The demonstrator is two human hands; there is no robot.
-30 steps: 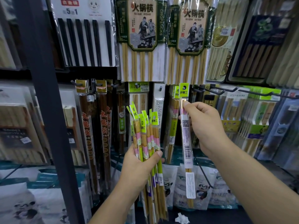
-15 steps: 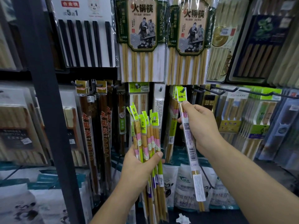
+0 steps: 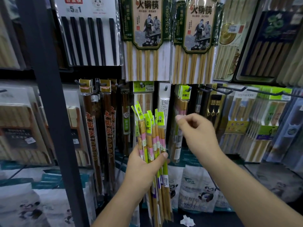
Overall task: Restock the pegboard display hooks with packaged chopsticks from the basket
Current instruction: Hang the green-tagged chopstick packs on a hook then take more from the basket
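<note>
My left hand [image 3: 144,164] grips a bundle of several chopstick packs [image 3: 151,138] with lime-green header tags, held upright in front of the display. Matching packs [image 3: 181,112] hang from a black hook [image 3: 189,88] just right of centre. My right hand [image 3: 195,131] floats below that hook and right of the bundle, fingers loosely curled with thumb and forefinger close together, holding nothing. No basket is in view.
Large hot-pot chopstick packs [image 3: 147,38] hang above. Dark brown chopstick packs [image 3: 93,128] hang to the left beside a black upright post [image 3: 54,112]. Bare black hooks [image 3: 229,90] jut out at the right over boxed sets. Panda-print bags [image 3: 196,190] sit below.
The pack my right hand held at the hook now hangs there with the others. The right hand has let go and dropped down towards the bundle. The left hand has stayed put.
</note>
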